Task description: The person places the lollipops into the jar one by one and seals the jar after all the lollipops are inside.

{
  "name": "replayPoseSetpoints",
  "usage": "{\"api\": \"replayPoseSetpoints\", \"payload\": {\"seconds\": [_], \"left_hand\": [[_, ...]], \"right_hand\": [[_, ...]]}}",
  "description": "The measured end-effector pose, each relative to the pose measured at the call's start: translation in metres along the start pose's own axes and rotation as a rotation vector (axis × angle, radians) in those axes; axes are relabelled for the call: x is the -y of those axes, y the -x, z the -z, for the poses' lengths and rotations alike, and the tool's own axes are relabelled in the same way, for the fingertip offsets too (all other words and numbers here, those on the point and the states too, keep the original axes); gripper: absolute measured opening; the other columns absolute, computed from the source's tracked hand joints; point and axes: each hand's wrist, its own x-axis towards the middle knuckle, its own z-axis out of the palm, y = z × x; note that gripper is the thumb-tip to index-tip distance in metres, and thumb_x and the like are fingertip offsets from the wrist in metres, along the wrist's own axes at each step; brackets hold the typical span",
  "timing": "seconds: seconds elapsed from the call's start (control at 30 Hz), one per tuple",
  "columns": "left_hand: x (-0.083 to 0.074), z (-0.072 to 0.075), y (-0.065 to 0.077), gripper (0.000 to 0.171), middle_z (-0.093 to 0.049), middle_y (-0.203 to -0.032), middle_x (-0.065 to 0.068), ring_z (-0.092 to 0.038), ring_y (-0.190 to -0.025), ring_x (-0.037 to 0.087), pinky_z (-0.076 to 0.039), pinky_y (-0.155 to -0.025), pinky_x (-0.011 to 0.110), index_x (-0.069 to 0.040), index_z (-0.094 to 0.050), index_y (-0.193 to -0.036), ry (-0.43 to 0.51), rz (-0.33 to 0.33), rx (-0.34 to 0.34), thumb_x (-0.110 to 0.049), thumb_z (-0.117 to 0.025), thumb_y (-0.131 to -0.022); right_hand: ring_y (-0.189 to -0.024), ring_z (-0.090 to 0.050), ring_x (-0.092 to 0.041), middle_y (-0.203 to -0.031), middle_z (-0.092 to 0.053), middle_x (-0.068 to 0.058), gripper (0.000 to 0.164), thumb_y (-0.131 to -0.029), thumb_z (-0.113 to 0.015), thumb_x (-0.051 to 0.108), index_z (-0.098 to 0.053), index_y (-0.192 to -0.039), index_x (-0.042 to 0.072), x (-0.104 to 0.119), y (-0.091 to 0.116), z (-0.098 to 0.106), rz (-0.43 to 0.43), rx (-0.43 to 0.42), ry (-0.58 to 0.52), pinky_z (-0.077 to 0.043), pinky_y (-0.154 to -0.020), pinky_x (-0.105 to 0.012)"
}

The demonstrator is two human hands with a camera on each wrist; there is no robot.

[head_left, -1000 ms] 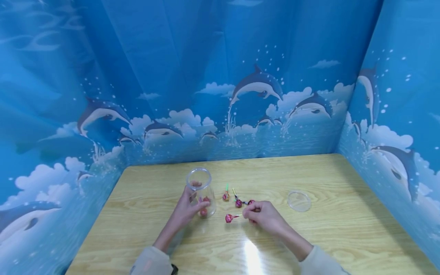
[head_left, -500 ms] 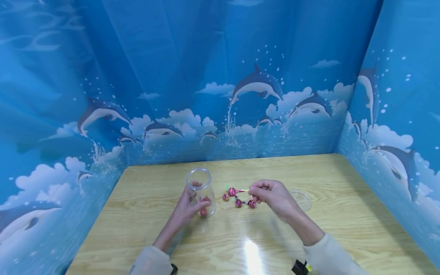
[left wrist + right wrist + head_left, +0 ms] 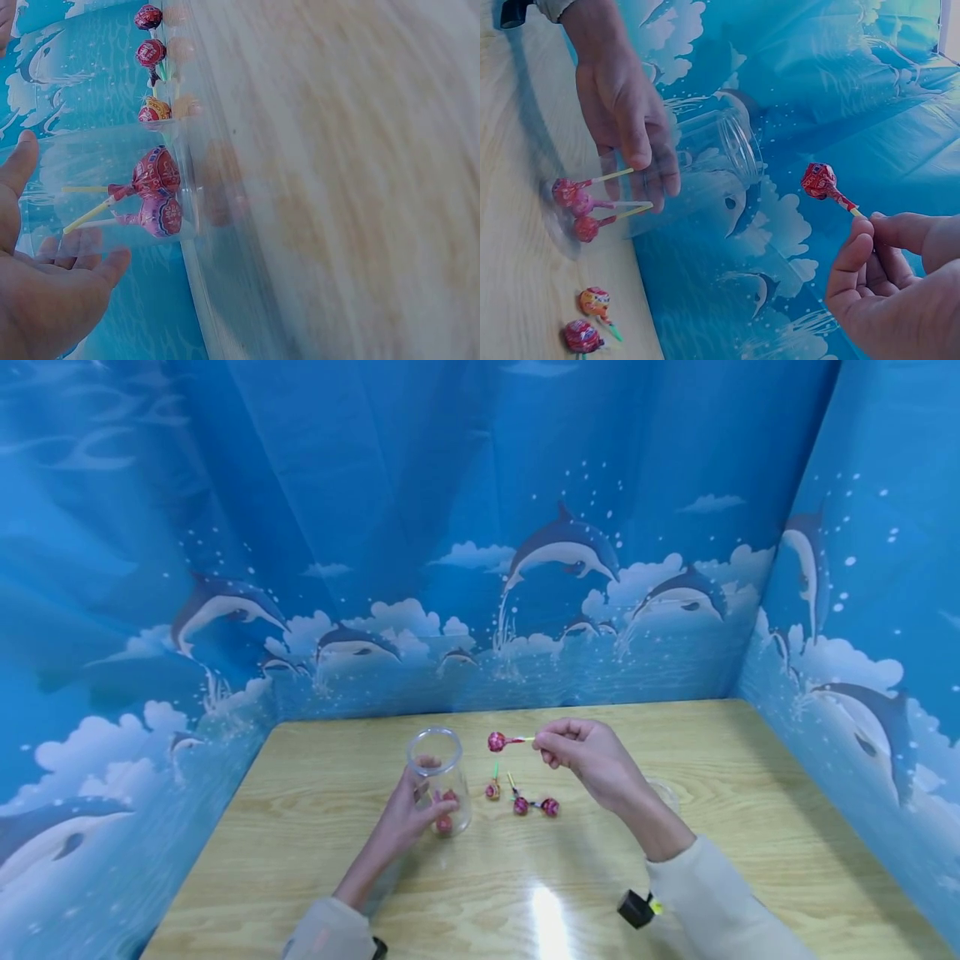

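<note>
Nearest are the pale sleeves (image 3: 720, 902), a small black box (image 3: 635, 909) beside the right cuff. The left hand (image 3: 408, 814) has its grip set about as wide as the clear jar (image 3: 456, 781) it holds, thumb on the near side and fingers round the back. The jar stands upright on the wooden bench (image 3: 735, 843), mouth up, with three lollipops (image 3: 580, 202) inside, heads at the bottom and sticks upward.

To the right of the jar, three loose lollipops lie on the bench: two dark red ones, the first (image 3: 521, 806) just beside the second (image 3: 551, 807), and an orange-and-red one (image 3: 492, 791) with a green stick.

The right hand (image 3: 588, 760) is raised over the bench, its grip closed to a pinch on the yellow stick of a red lollipop (image 3: 497, 742). That lollipop's head points left, apart from the jar. Beyond the right wrist, a clear lid (image 3: 663, 793) is partly hidden. Furthest back hangs a blue dolphin curtain (image 3: 420, 527).
</note>
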Motion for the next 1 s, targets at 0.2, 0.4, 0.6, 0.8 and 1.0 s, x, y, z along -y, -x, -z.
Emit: {"api": "replayPoseSetpoints", "payload": {"seconds": [0.2, 0.4, 0.6, 0.8, 1.0], "left_hand": [[0.001, 0.0, -0.001, 0.065, -0.051, -0.145, 0.024, -0.04, -0.141, 0.051, -0.03, -0.118, 0.062, -0.001, -0.047, -0.137, -0.013, 0.005, -0.001, -0.006, -0.084, -0.084], [-0.002, 0.0, 0.0, 0.067, -0.051, -0.145, 0.024, -0.04, -0.141, 0.052, -0.029, -0.118, 0.062, -0.002, -0.047, -0.138, -0.006, 0.007, 0.003, -0.007, -0.085, -0.083], [-0.002, 0.001, -0.001, 0.067, -0.05, -0.146, 0.024, -0.039, -0.141, 0.052, -0.028, -0.118, 0.063, -0.001, -0.047, -0.139, 0.0, 0.006, 0.004, -0.007, -0.085, -0.084], [-0.001, 0.001, -0.001, 0.065, -0.051, -0.145, 0.024, -0.04, -0.14, 0.053, -0.029, -0.117, 0.064, -0.001, -0.046, -0.137, 0.008, 0.001, 0.005, -0.004, -0.084, -0.084], [-0.001, 0.001, -0.002, 0.067, -0.05, -0.145, 0.024, -0.04, -0.14, 0.053, -0.029, -0.117, 0.064, -0.001, -0.045, -0.139, 0.006, 0.012, 0.01, -0.003, -0.083, -0.084]], "right_hand": [[-0.081, -0.062, -0.015, -0.097, -0.069, -0.009, 0.027, -0.1, -0.069, 0.011, -0.066, -0.117, -0.009, 0.006, -0.01, -0.009, 0.003, 0.007, -0.034, -0.056, -0.073, -0.025], [-0.081, -0.062, -0.015, -0.099, -0.07, -0.011, 0.028, -0.1, -0.069, 0.011, -0.066, -0.118, -0.01, 0.011, -0.021, -0.02, 0.02, 0.035, -0.043, -0.056, -0.071, -0.024], [-0.08, -0.062, -0.016, -0.098, -0.07, -0.011, 0.024, -0.101, -0.069, 0.012, -0.068, -0.114, -0.008, 0.014, -0.03, -0.036, 0.052, 0.078, -0.042, -0.056, -0.073, -0.025], [-0.082, -0.062, -0.017, -0.097, -0.069, -0.011, 0.024, -0.101, -0.068, 0.009, -0.067, -0.114, -0.01, 0.013, -0.037, -0.051, 0.065, 0.108, -0.03, -0.056, -0.075, -0.027], [-0.082, -0.062, -0.017, -0.093, -0.068, -0.009, 0.023, -0.1, -0.068, 0.009, -0.067, -0.114, -0.01, 0.012, -0.042, -0.06, 0.059, 0.127, -0.025, -0.055, -0.075, -0.027]]}}
